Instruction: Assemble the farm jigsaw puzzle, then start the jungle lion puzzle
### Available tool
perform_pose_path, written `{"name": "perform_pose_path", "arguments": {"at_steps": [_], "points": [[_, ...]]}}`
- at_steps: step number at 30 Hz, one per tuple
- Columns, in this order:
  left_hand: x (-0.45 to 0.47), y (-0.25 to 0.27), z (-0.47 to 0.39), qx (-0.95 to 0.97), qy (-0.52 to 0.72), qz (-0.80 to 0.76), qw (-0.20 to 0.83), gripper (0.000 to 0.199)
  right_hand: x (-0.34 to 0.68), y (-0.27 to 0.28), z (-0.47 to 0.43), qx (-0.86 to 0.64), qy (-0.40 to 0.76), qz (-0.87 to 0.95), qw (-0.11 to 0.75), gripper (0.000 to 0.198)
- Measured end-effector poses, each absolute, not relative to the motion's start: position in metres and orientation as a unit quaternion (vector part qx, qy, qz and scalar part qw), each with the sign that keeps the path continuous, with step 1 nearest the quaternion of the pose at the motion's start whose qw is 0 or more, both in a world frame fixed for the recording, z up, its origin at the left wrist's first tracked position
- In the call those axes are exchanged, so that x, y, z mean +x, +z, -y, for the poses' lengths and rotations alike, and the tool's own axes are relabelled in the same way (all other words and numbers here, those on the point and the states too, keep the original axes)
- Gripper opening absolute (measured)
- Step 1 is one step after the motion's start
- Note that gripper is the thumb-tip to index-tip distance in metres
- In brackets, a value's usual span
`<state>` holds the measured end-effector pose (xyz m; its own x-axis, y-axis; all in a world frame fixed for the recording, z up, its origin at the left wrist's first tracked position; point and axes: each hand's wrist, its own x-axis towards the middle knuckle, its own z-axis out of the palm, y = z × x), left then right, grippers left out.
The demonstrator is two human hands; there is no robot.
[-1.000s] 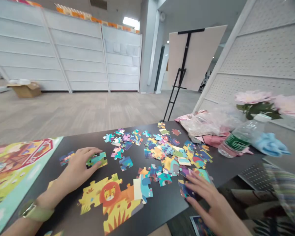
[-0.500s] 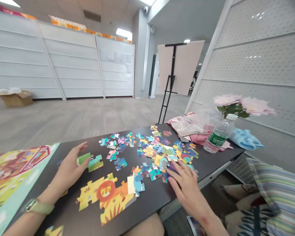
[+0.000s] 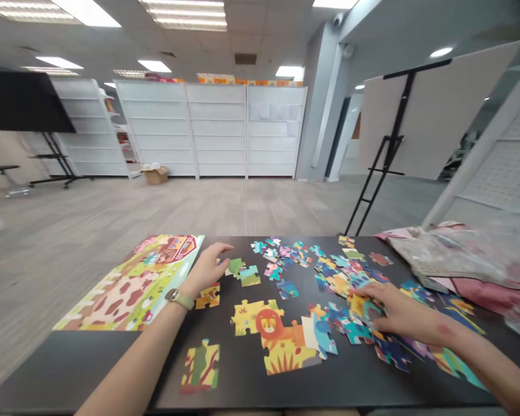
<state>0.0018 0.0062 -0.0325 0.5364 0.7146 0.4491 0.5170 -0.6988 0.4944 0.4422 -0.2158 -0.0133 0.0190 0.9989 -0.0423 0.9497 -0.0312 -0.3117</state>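
My right hand (image 3: 394, 309) is over the heap of jigsaw pieces at the right, thumb and fingers closed around a yellow puzzle piece with a grey shape (image 3: 367, 312). My left hand (image 3: 207, 267), with a watch (image 3: 179, 298) on the wrist, hovers open beside two green and blue puzzle pieces (image 3: 248, 276). Between the hands lies a joined lion section (image 3: 281, 341) of the puzzle, with a white and blue elephant-like piece (image 3: 319, 335) against its right side. A loose orange piece (image 3: 208, 296) rests below my left hand, and a yellow and green piece (image 3: 200, 367) nearer me.
A farm picture sheet (image 3: 130, 289) covers the left of the dark table (image 3: 125, 370). Many loose pieces (image 3: 286, 251) are scattered at the back. Pink cloth and clear plastic (image 3: 455, 260) are at the right edge. An easel (image 3: 390, 150) stands behind the table.
The view has swung left, bringing the whole farm sheet into sight. My right hand has curled its fingers onto a yellow piece in the heap. My left hand stays near the green pieces.
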Motion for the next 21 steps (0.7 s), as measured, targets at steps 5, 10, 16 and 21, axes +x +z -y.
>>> {"name": "perform_pose_path", "arguments": {"at_steps": [5, 10, 16, 21], "points": [[0.003, -0.030, 0.001, 0.895, 0.261, -0.324, 0.163, 0.038, 0.454, -0.010, 0.198, -0.718, 0.175, 0.669, 0.078, 0.068], [0.012, -0.034, 0.010, 0.912, 0.208, -0.292, 0.200, 0.039, 0.451, 0.002, 0.185, -0.710, 0.196, 0.673, 0.064, 0.054], [0.024, -0.033, 0.023, 0.904, 0.220, -0.251, 0.266, 0.029, 0.419, 0.034, 0.168, -0.650, 0.331, 0.658, 0.190, 0.029], [0.038, -0.022, 0.040, 0.868, 0.274, -0.232, 0.343, 0.027, 0.357, 0.033, 0.144, -0.607, 0.407, 0.616, 0.293, 0.040]]}}
